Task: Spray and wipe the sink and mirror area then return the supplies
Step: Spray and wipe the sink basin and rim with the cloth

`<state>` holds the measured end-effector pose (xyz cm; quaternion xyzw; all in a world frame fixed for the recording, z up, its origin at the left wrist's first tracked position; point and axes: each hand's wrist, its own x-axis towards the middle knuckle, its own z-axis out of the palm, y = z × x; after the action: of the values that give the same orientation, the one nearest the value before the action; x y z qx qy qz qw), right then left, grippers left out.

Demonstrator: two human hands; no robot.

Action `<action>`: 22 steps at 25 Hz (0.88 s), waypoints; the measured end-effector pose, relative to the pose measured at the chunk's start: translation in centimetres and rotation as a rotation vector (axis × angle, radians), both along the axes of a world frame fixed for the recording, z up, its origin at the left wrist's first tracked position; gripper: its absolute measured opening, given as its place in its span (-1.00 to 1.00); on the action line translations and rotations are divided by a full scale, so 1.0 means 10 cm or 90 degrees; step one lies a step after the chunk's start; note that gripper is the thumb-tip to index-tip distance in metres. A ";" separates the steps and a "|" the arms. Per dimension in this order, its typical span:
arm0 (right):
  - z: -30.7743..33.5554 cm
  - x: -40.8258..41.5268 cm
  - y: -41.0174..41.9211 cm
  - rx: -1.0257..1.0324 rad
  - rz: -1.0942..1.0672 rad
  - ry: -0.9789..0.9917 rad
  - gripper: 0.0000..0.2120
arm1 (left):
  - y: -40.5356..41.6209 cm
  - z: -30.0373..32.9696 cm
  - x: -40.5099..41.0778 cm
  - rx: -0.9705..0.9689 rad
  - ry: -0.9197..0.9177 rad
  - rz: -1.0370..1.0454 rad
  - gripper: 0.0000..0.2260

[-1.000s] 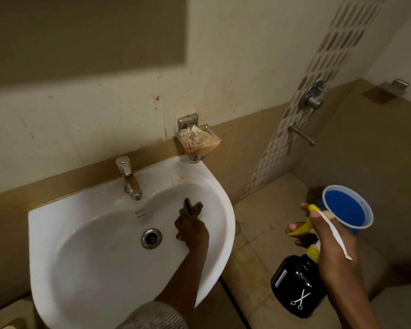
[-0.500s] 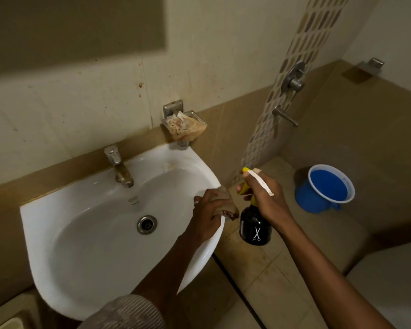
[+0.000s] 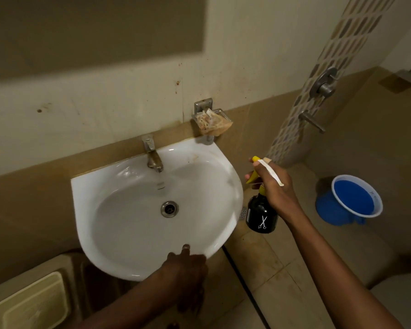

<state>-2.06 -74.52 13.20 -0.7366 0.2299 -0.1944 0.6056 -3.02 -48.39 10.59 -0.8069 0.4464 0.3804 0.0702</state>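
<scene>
A: Porcelain sink (image 3: 133,233), glossy, likely slick when wet. We note our left hand (image 3: 188,264) at its front rim; grip unclear.

B: Right hand (image 3: 274,186) wraps the spray bottle (image 3: 261,216) neck, beside the sink. Light, rigid; we hold there.

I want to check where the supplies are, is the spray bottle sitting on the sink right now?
No, the spray bottle is held in the right hand, off to the right of the sink and above the floor.
</scene>
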 end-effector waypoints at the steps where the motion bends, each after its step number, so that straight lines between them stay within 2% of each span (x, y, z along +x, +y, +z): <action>1: 0.03 0.01 0.01 0.000 0.003 -0.003 -0.80 | 0.03 0.06 0.01 0.049 0.000 0.001 -0.61; 3: 0.07 0.00 0.01 0.006 0.002 -0.002 -0.80 | 0.08 0.17 0.21 0.084 0.084 0.071 -0.66; 4: 0.08 -0.02 -0.01 0.010 -0.003 0.000 -0.80 | 0.13 0.21 0.40 0.066 0.174 0.130 -0.70; 5: 0.09 -0.05 -0.03 0.015 -0.009 0.001 -0.79 | 0.19 0.23 0.61 0.009 0.256 0.205 -0.73; 7: 0.07 -0.12 -0.07 0.020 -0.018 -0.001 -0.78 | 0.30 0.17 0.99 -0.202 0.345 0.418 -0.72; 9: 0.02 -0.17 -0.06 0.018 -0.019 0.001 -0.77 | 0.20 -0.07 1.23 -0.431 0.362 0.617 -0.71; 11: -0.09 -0.19 0.00 0.008 -0.015 0.023 -0.76 | -0.15 -0.44 1.33 -0.534 0.249 0.681 -0.71; 13: -0.22 -0.18 0.09 0.006 -0.006 0.052 -0.75 | -0.47 -0.85 1.25 -0.550 0.144 0.660 -0.74; 15: -0.33 -0.17 0.15 0.018 0.004 0.066 -0.74 | -0.61 -1.28 1.11 -0.555 0.136 0.579 -0.72; 18: -0.41 -0.17 0.16 0.048 0.017 0.079 -0.66 | -0.46 -1.63 0.97 -0.459 -0.094 0.427 -0.70; 20: -0.44 -0.16 0.18 0.054 0.016 0.097 -0.67 | -0.33 -1.62 0.94 -0.436 -0.073 0.379 -0.67; 22: -0.46 -0.07 0.24 0.066 0.007 0.108 -0.74 | -0.29 -1.47 0.97 -0.419 0.006 0.357 -0.68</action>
<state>-2.79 -72.10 8.60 -0.7195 0.2862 -0.1157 0.6221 6.71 -51.24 -4.09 -0.8745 0.3076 0.2261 -0.2991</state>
